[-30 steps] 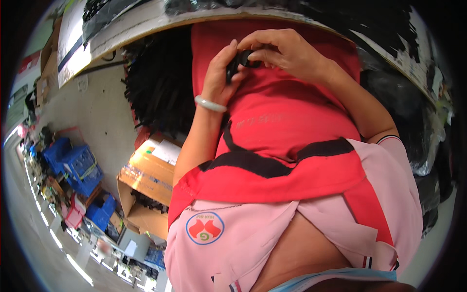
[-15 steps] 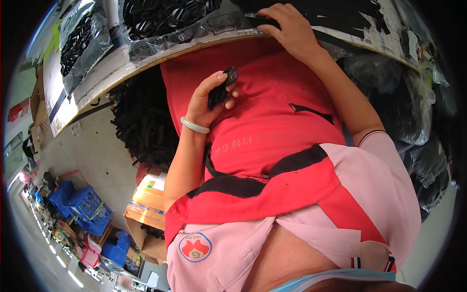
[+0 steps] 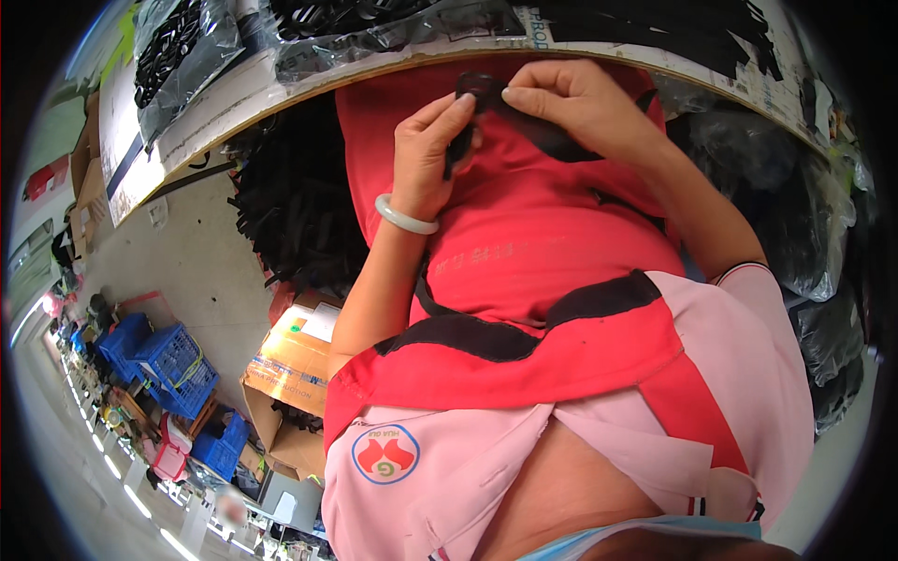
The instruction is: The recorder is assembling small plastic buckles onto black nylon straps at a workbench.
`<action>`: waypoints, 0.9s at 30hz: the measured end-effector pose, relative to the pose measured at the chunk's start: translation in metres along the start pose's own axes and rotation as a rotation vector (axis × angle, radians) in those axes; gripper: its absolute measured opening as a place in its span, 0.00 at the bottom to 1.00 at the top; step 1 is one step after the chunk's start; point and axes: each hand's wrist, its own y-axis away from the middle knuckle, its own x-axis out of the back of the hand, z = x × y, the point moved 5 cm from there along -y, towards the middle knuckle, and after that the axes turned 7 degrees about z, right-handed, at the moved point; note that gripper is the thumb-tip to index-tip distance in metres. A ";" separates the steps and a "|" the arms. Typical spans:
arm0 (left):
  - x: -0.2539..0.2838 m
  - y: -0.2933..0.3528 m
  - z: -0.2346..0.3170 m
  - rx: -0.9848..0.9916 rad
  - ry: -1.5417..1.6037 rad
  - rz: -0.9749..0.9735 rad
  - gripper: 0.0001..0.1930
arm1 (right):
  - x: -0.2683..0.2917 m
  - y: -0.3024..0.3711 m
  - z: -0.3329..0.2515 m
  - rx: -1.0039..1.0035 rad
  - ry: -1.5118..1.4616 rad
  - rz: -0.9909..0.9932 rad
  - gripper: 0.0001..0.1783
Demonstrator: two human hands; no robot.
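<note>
My left hand [image 3: 423,154] is closed around black plastic buckles, one of which, a buckle [image 3: 477,86], sticks up past the thumb tip. Others lower in the palm are mostly hidden by the fingers. Close by on the right, my right hand [image 3: 582,101] pinches a black webbing strap [image 3: 554,142] between thumb and fingers. The strap hangs under that hand, and its end lies near the buckle; whether it passes through a slot is too dark to tell. Both hands are over the red apron [image 3: 505,210], just in front of the table edge.
On the table [image 3: 253,98] lie a clear bag of black buckles [image 3: 173,56], another bag of buckles [image 3: 327,19] and flat black straps [image 3: 655,28]. A dark heap of straps [image 3: 290,201] hangs below. Cardboard box [image 3: 295,351] and blue crates [image 3: 178,374] stand left, plastic bags [image 3: 748,187] right.
My right hand has come off the table toward me with a black strap in it. My left hand has moved up and right, bringing the buckle beside it.
</note>
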 end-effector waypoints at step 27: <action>0.022 0.005 0.016 -0.404 -0.308 0.050 0.10 | -0.024 -0.025 0.026 -0.232 -0.475 -0.111 0.13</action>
